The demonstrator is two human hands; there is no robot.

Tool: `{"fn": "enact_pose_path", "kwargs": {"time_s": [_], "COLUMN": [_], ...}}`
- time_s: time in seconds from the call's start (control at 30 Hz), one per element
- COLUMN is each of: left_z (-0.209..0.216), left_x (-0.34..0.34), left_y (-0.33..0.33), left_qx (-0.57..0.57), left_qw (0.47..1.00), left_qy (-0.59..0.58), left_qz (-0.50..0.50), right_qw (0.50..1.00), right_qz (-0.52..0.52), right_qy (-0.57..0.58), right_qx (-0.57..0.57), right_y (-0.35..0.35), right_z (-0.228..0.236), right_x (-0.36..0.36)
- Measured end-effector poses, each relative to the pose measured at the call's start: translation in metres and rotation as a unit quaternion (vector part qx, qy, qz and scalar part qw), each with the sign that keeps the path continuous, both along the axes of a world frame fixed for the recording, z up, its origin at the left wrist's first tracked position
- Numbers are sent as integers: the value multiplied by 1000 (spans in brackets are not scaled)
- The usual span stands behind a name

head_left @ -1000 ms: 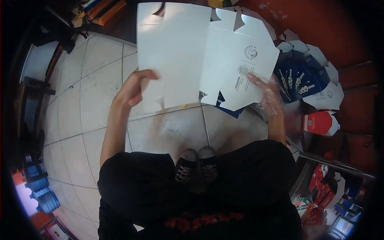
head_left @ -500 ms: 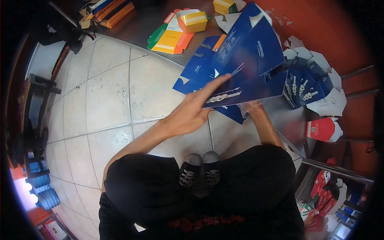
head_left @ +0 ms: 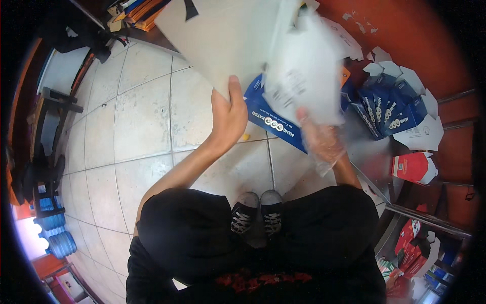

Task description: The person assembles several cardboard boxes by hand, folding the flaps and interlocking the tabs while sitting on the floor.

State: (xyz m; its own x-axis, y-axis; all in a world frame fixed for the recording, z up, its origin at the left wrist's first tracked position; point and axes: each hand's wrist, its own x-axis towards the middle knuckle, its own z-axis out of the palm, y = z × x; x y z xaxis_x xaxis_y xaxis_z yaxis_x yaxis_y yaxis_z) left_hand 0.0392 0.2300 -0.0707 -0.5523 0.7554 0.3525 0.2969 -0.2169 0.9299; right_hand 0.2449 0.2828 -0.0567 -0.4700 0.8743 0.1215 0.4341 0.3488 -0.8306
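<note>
A large paperboard box blank point(head_left: 223, 43) is spread open in front of me, its pale inner side showing and its right part smeared by motion. My left hand point(head_left: 228, 119) pinches its lower left edge, thumb against the pale side. On the lower right part, my right hand point(head_left: 324, 144), in a clear plastic glove, grips the board with the thumb on top. Beneath it lies a blue flat box blank point(head_left: 276, 121) at the table edge, mostly covered. To the right, several formed blue boxes point(head_left: 387, 109) sit nested in a row with white flaps raised.
A red box point(head_left: 412, 168) stands beside the nested blue ones on the metal table point(head_left: 372, 162), along the red wall point(head_left: 410, 30). Folders point(head_left: 144, 15) are piled at the far left end. More red boxes point(head_left: 412, 248) fill a lower right shelf. Below is a tiled floor point(head_left: 142, 111).
The blank has turned over from its blue printed side to its pale inner side and opened wide. My left hand has shifted slightly left; my gloved right hand has come into view from behind it.
</note>
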Motion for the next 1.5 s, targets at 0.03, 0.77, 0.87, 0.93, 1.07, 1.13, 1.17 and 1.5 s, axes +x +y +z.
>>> {"fn": "enact_pose_path", "kwargs": {"time_s": [0.03, 0.77, 0.87, 0.93, 1.07, 1.13, 1.17, 1.5], "left_z": [-4, -45, -49, -58, -37, -29, -28, -77], "left_x": [1, -49, -75, -78, -54, -56, -57, -69], "left_y": [10, 26, 27, 33, 24, 19, 17, -19], "left_qx": [9, -312, -355, -351, -344, -305, -283, -114], "left_qw": [1000, 888, 814, 816, 858, 897, 913, 890], "left_qy": [-20, -272, -374, -344, -317, -296, -285, 288], "left_qz": [17, -202, -268, -306, -212, -119, -74, -334], "right_qw": [999, 923, 899, 880, 903, 905, 906, 899], "right_qz": [39, 254, 312, 306, 272, 264, 259, 234], "right_qy": [-35, -82, -138, -189, -93, -81, -78, -123], "right_qx": [-11, 278, 275, 310, 319, 323, 325, 348], "right_y": [-7, 47, 27, 25, 26, 31, 35, 40], "right_z": [0, -9, -55, -65, -94, -101, -102, -95], "right_x": [3, 25, -1, 0, -8, -13, -13, -10]}}
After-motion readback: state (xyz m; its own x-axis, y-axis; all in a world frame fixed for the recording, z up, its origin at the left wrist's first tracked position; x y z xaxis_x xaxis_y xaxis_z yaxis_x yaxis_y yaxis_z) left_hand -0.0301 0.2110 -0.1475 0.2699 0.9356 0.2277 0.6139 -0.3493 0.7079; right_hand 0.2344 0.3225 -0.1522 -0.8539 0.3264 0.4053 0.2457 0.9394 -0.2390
